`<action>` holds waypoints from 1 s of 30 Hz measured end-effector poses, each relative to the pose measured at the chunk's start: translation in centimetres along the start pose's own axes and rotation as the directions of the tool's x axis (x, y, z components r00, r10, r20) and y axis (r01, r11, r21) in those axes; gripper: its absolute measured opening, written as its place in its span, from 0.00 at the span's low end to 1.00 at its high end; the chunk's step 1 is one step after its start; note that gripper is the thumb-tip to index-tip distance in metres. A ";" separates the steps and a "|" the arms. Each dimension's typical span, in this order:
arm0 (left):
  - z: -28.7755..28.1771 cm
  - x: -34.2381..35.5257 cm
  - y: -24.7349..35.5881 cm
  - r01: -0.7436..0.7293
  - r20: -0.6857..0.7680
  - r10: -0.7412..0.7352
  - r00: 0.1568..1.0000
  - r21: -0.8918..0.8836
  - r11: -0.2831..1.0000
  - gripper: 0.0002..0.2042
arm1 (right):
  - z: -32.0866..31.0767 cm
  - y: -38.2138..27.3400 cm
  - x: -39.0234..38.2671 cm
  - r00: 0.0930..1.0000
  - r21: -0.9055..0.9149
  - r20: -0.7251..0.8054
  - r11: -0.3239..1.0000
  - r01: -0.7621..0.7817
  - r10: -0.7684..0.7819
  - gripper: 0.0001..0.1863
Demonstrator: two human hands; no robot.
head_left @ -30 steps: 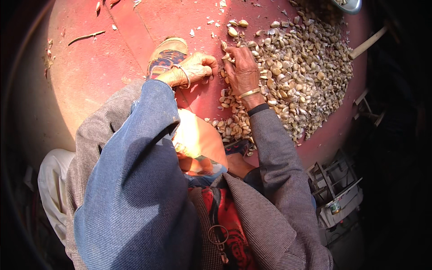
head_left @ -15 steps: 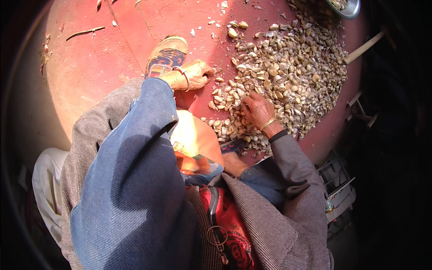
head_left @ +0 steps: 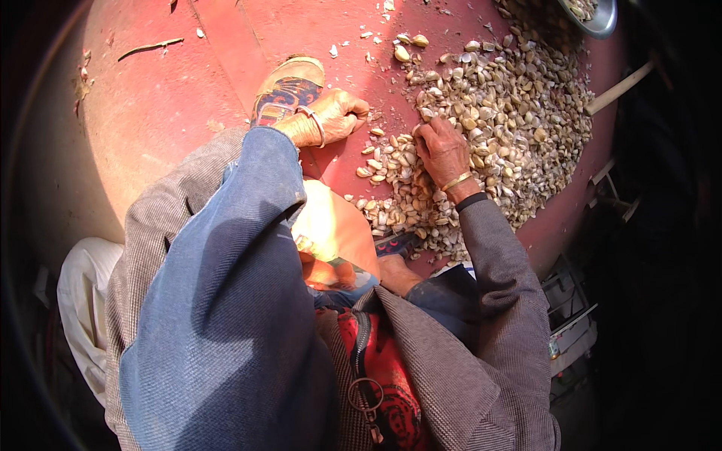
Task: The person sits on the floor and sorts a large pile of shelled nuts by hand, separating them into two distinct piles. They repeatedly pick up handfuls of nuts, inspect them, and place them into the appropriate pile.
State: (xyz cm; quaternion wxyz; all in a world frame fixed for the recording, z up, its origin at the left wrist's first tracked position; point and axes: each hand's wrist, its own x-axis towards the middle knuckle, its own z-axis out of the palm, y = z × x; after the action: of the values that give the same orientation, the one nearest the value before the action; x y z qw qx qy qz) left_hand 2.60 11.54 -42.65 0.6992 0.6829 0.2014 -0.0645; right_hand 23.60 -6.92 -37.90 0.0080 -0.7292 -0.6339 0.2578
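A spread heap of garlic cloves (head_left: 519,120) lies on a red surface (head_left: 188,90). My left hand (head_left: 335,116) is curled just beside my shoe (head_left: 289,79), left of the loose cloves, fingertips pinched together; what they may hold is hidden. At the left part of the heap, my right hand (head_left: 444,150) has its fingers bent and drawn together among the cloves; whether a clove is between the fingertips is too small to make out.
A metal bowl (head_left: 602,22) with cloves sits at the top right edge. A wooden handle (head_left: 617,92) pokes out beside the heap. A metal frame (head_left: 571,331) stands low at the right, and a thin stick (head_left: 150,46) lies at the upper left.
My right hand moved from near my left hand down and right into the heap, then slightly back up. My left hand stayed near the shoe, shifting only a little.
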 end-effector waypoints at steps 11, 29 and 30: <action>-0.4 0.1 0.7 0.154 0.033 -0.151 0.988 -0.275 0.949 0.07 | 0.9 -4.5 1.6 0.992 0.302 -0.105 0.953 -0.030 0.064 0.14; -0.9 0.8 0.4 0.374 0.227 -0.298 0.927 -0.585 0.719 0.16 | -0.3 -8.3 3.2 0.967 0.494 -0.251 0.865 0.094 0.038 0.11; -1.0 0.7 0.3 0.353 0.215 -0.281 0.935 -0.611 0.708 0.17 | -0.5 -8.4 3.3 0.960 0.517 -0.266 0.853 0.065 0.088 0.10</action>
State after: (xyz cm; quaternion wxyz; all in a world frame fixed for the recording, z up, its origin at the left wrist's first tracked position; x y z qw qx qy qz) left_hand 3.15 12.63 -42.58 0.8776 0.3537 0.2883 -0.1471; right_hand 16.33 -2.04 -35.82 0.2932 -0.7324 -0.5282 0.3140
